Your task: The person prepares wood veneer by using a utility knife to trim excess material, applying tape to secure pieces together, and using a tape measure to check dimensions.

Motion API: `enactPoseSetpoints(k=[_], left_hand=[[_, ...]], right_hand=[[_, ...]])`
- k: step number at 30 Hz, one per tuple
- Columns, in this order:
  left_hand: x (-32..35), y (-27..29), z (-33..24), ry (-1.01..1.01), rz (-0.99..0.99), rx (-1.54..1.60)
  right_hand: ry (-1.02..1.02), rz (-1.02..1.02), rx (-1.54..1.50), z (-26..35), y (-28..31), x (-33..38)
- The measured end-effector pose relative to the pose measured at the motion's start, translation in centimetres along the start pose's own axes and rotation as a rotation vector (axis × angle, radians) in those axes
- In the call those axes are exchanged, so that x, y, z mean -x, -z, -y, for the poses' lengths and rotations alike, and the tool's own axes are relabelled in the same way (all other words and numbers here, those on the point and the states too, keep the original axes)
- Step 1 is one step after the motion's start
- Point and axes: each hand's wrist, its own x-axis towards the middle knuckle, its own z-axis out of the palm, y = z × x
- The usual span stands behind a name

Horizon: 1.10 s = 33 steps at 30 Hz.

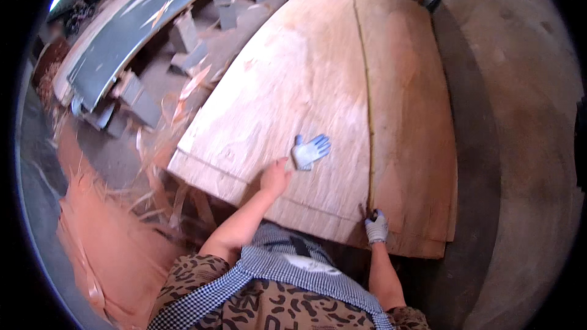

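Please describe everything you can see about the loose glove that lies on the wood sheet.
The glove is a knitted work glove, white at the cuff with blue fingers, and looks like fabric. It is empty and lies flat on the veneer sheet, fingers spread and pointing up and to the right in the picture. The bare left hand is at its cuff, touching or nearly touching it. The gloved right hand is apart from it, at the sheet's near edge.

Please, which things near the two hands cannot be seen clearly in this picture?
Head view:
- Left hand: motion-blurred; whether it touches the loose glove cannot be told.
- Right hand: the small dark thing at its fingertips is too small to identify.
- Veneer sheet: near edge hidden behind the checked apron.
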Motion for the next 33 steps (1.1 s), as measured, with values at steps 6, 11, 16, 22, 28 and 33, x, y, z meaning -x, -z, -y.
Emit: enactPoseSetpoints(k=[6,11,16,22,28,33], left_hand=[[-4.5,-5.0,0.7,-0.078,0.266,-0.008],[-5.3,-6.1,-0.3,0.047,0.002,0.202],[-6.3,-3.9,-1.2,0.119,0.209,0.198],[-2.0,2.0,3.1,-0.045,0.158,0.502],[5.6,14.4,18.2,0.149,-0.023,0.766],[9.9,25.1,27.2,0.246,-0.298,0.92]], right_hand=[[0.095,0.075,-0.168,1.1,1.9,2.5],[0.145,-0.058,-0.01,4.1,2.8,5.3],[-0.2,0.313,-0.672,7.1,1.4,5.5],[-0.071,0.112,-0.632,14.4,0.7,9.4],[0.014,0.198,-0.745,26.5,-6.6,11.1],[0.085,0.333,-0.859,42.0,-12.5,12.0]])
